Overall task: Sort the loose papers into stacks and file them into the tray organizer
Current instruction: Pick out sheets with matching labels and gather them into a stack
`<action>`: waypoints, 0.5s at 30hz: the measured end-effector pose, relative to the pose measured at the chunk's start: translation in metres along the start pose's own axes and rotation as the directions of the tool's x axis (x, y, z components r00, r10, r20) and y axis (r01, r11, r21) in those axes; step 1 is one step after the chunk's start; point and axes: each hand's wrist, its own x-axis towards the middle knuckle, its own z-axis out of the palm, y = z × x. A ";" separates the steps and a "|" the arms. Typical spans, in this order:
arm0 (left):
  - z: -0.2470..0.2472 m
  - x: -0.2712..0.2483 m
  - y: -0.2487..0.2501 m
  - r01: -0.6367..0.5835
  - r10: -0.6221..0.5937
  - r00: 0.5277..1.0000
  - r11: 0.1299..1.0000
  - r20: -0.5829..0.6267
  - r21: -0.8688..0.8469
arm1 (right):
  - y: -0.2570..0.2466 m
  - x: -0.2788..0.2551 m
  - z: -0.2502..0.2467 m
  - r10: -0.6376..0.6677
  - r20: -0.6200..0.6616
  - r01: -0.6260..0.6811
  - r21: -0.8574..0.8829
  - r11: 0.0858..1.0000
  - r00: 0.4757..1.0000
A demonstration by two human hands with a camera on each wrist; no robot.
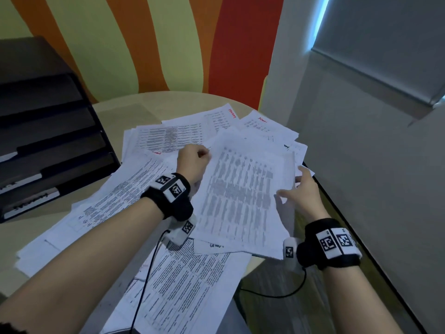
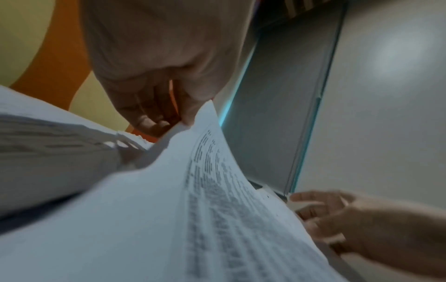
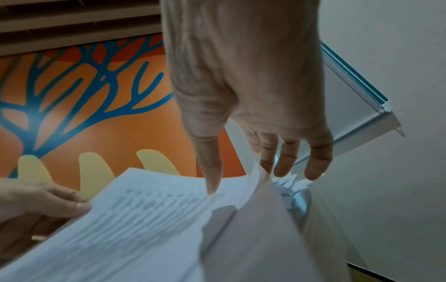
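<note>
Loose printed papers [image 1: 173, 138] lie scattered over a round beige table [image 1: 134, 109]. One printed sheet [image 1: 240, 196] is lifted above the pile. My left hand [image 1: 204, 154] pinches its far left corner, seen close in the left wrist view [image 2: 178, 122]. My right hand [image 1: 296, 186] is at the sheet's right edge, fingers straight and spread, and its thumb tip touches the printed face [image 3: 144, 219]. The right hand's fingers [image 3: 313, 164] reach past the edge. A black tray organizer [image 1: 48, 141] with several tiers stands at the table's left.
More sheets [image 1: 183, 280] overhang the table's near edge. A grey wall [image 1: 361, 165] runs close along the right, with a strip of floor beside the table. Black cables [image 1: 147, 273] hang from both wrist units. A striped orange and yellow wall stands behind the table.
</note>
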 end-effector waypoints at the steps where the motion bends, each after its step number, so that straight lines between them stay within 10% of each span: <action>1: -0.003 0.003 -0.001 0.049 -0.053 0.998 0.992 -0.036 -0.113 | -0.001 0.000 -0.002 0.000 -0.022 0.001 0.035 0.999 1.000; 10: -0.045 0.042 -0.022 0.082 -0.176 0.942 0.947 -0.286 -0.311 | -0.020 -0.008 -0.002 -0.034 -0.028 0.040 0.259 0.965 0.999; 15: -0.058 0.048 -0.029 0.117 -0.231 0.933 0.920 -0.277 -0.373 | -0.037 -0.023 0.017 -0.085 0.079 0.083 0.022 0.996 0.993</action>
